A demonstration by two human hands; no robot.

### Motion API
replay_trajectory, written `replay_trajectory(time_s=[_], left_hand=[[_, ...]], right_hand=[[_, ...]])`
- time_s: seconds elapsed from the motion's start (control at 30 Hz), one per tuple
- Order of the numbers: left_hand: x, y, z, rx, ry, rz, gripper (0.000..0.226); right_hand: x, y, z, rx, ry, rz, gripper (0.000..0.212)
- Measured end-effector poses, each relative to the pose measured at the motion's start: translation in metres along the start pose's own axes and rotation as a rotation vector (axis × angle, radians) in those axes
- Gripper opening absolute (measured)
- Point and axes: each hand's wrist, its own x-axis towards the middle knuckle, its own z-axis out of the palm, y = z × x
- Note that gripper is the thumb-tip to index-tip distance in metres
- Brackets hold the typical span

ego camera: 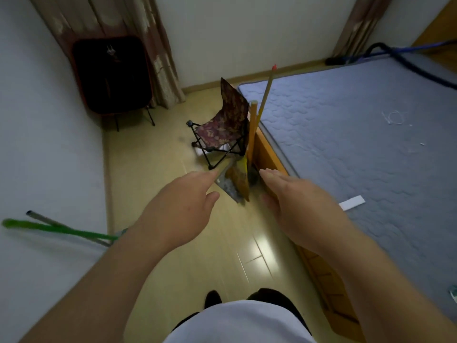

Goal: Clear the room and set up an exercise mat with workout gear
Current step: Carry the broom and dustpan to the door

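Against the wooden bed frame (268, 154), just ahead of both hands, a broom (241, 180) stands with its yellow bristles on the floor and its thin handle slanting up past the mattress (358, 134) corner. A grey dustpan (225, 185) sits right beside the bristles, and a thicker wooden pole (252, 129) stands upright next to them. The left hand (180, 209) reaches forward with its fingers straight and holds nothing; its fingertip overlaps the dustpan's edge (whether it touches, I cannot tell). The right hand (296, 201) is also open, palm turned inward, fingers stretched towards the broom and gripping nothing. Just behind stands a small folding chair (222, 127) with patterned fabric, close to the bed corner. Farther off, a black folded frame (111, 75) leans in the corner beneath a curtain (103, 18). A green-handled mop (59, 230) leans on the left wall, and a white strip (351, 203) lies on the mattress.
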Motion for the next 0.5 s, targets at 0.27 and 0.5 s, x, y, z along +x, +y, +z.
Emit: replay_trajectory(time_s=[0.27,0.5], left_hand=[[0.2,-0.037,-0.03,0.015,-0.005,0.142,0.053],[0.363,-0.04,-0.048,0.022,-0.072,0.223,0.052]], right_hand=[[0.159,0.042,-0.017,0.044,0.011,0.145,0.052],[0.314,0.103,-0.042,0.13,0.061,0.226,0.05]])
